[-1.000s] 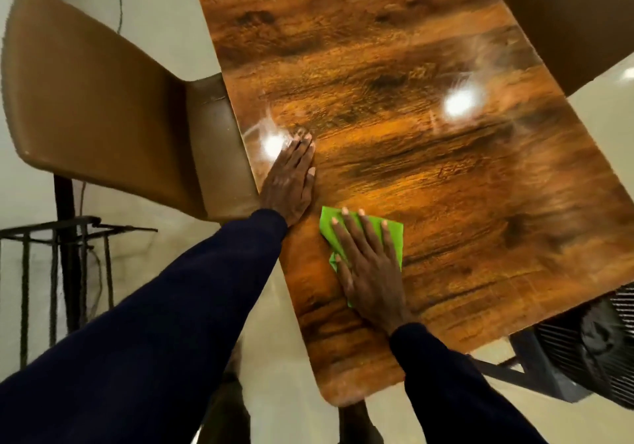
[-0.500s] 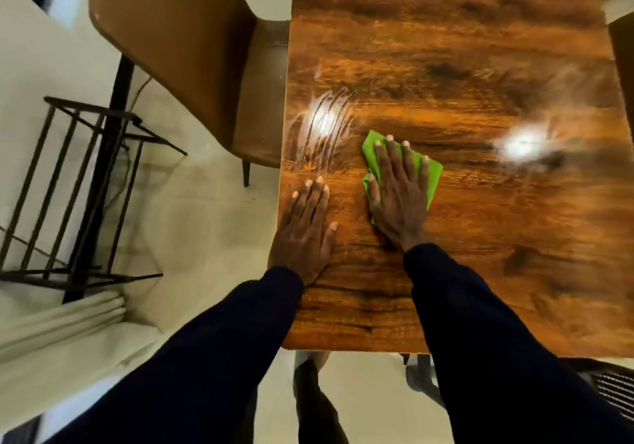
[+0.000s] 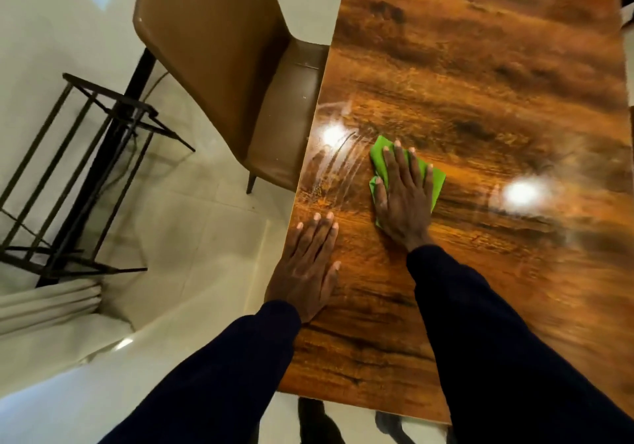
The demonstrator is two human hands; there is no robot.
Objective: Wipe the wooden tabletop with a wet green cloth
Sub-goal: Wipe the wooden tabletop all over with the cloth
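Note:
A glossy brown wooden tabletop (image 3: 480, 76) fills the right of the view. My right hand (image 3: 404, 196) lies flat on a folded green cloth (image 3: 436, 182) and presses it onto the wood near the table's left edge. Green corners of the cloth stick out beyond the fingers and at the right side; the hand hides most of it. Curved wet streaks (image 3: 339, 169) shine just left of the cloth. My left hand (image 3: 308, 268) rests flat and empty on the table's left edge, fingers apart, nearer to me than the cloth.
A tan chair (image 3: 212, 52) is tucked against the table's left side. A black metal rack (image 3: 79, 176) stands on the pale tiled floor farther left, with folded pale fabric (image 3: 48, 303) below it. Two bright light reflections lie on the wood.
My right hand slid the cloth away from me along the left part of the table, leaving wet streaks. My left hand shifted back toward me on the edge. The view swung.

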